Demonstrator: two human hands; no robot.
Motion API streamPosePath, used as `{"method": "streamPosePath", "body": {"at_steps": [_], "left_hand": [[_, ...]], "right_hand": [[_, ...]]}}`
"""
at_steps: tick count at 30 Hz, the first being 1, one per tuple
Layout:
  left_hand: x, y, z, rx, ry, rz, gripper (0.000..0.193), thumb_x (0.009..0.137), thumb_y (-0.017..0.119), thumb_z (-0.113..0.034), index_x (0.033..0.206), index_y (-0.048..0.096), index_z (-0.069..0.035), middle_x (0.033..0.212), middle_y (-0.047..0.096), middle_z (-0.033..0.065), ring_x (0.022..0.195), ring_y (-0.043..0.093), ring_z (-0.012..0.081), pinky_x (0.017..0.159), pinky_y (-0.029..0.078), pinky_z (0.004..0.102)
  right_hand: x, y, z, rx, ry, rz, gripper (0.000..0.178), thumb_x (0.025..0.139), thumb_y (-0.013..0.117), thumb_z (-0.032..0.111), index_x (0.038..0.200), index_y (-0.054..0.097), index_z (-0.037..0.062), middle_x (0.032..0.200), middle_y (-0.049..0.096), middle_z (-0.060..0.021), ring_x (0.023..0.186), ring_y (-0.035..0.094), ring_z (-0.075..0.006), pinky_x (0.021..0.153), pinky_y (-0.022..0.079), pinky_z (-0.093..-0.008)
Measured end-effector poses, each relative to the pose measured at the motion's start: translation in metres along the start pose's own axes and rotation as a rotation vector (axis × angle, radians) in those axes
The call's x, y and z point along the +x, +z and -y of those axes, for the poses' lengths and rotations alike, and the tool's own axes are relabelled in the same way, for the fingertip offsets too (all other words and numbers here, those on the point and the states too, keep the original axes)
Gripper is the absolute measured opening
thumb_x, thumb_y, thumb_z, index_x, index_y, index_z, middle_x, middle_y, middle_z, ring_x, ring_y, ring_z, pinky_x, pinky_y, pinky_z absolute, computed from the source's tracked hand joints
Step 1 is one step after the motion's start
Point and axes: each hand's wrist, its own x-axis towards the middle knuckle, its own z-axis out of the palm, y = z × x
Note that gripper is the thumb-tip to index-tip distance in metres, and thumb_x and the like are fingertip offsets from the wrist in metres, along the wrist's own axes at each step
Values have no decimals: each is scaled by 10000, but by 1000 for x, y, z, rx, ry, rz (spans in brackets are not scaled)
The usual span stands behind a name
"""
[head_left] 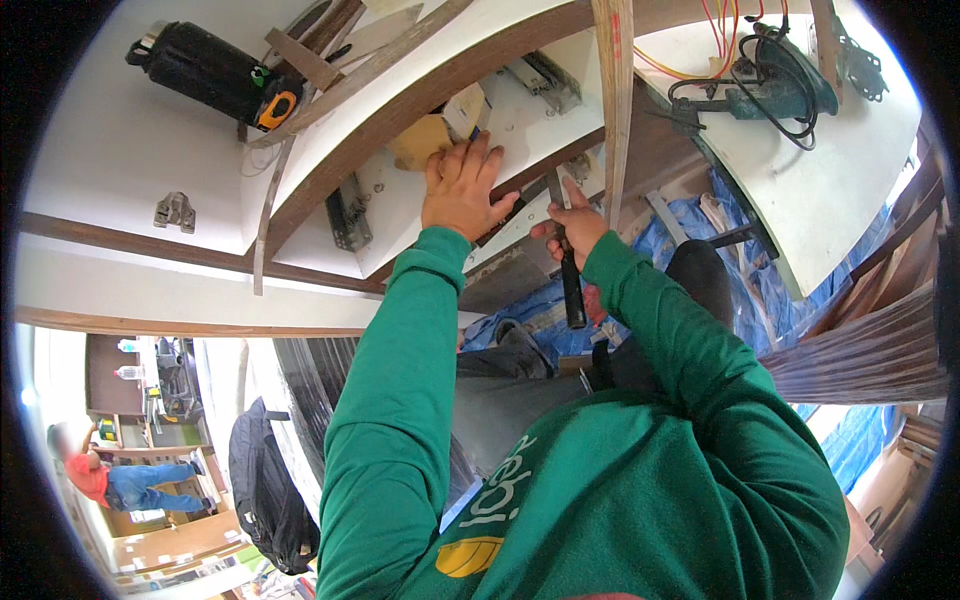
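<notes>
My left hand (463, 192) lies flat, fingers spread, over the front edge of a white cabinet panel (400, 190) with dark brown edging. Just beyond its fingertips is a tan sheet (422, 142), which looks like sandpaper, beside a pale block-like piece (464, 110). In my right hand (580, 228) is a black-handled tool (572, 292) with a flat metal blade. Its handle points down toward me and its blade points up to the panel edge; the exact kind is unclear. Metal hinges (348, 215) sit on the panel on either side.
A black bottle (205, 68) and an orange tape measure (277, 108) lie at upper left, near thin wood strips (272, 190). A corded green power tool (780, 90) rests on a white board at right. Blue sheeting (735, 250) covers the floor. Another person (110, 480) works far left.
</notes>
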Motion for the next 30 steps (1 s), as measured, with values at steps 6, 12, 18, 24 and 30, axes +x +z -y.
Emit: {"method": "streamPosePath", "body": {"at_steps": [6, 12, 18, 24, 30], "left_hand": [[2, -6, 3, -73, 76, 17, 673, 714, 705, -381, 1336, 516, -206, 1468, 428, 49, 1305, 413, 285, 1105, 253, 544], [0, -12, 2, -205, 51, -29, 614, 696, 630, -245, 1296, 533, -157, 1437, 465, 74, 1304, 415, 282, 1107, 262, 535], [-2, -3, 8, -159, 30, -65, 551, 749, 590, -249, 1286, 543, -136, 1417, 480, 82, 1297, 421, 287, 1106, 254, 541], [-3, -2, 5, -131, -9, -77, 543, 815, 615, -361, 1306, 545, -138, 1411, 482, 84, 1286, 421, 295, 1101, 255, 535], [-1, -3, 0, -80, -25, -46, 611, 810, 649, -463, 1331, 541, -161, 1422, 472, 79, 1287, 415, 303, 1102, 252, 527]], "right_hand": [[23, 5, 15, 219, -57, 138, 487, 993, 489, 125, 1442, 321, 212, 960, 594, -114, 603, 499, -182, 509, 440, -317], [12, 26, 10, 420, -16, 205, 369, 951, 502, 70, 1301, 413, 142, 966, 575, -103, 650, 491, -166, 553, 445, -299], [-5, 47, 6, 299, 40, 135, 506, 919, 532, 67, 1404, 386, 80, 968, 583, -109, 647, 493, -169, 550, 442, -302], [-6, 40, 10, 235, 32, 143, 482, 926, 534, 59, 1391, 409, 87, 1016, 591, -101, 655, 486, -154, 552, 414, -290], [8, 4, 28, 461, -58, 53, 275, 895, 563, 39, 1170, 561, 61, 940, 588, -77, 641, 484, -151, 542, 401, -279]]}}
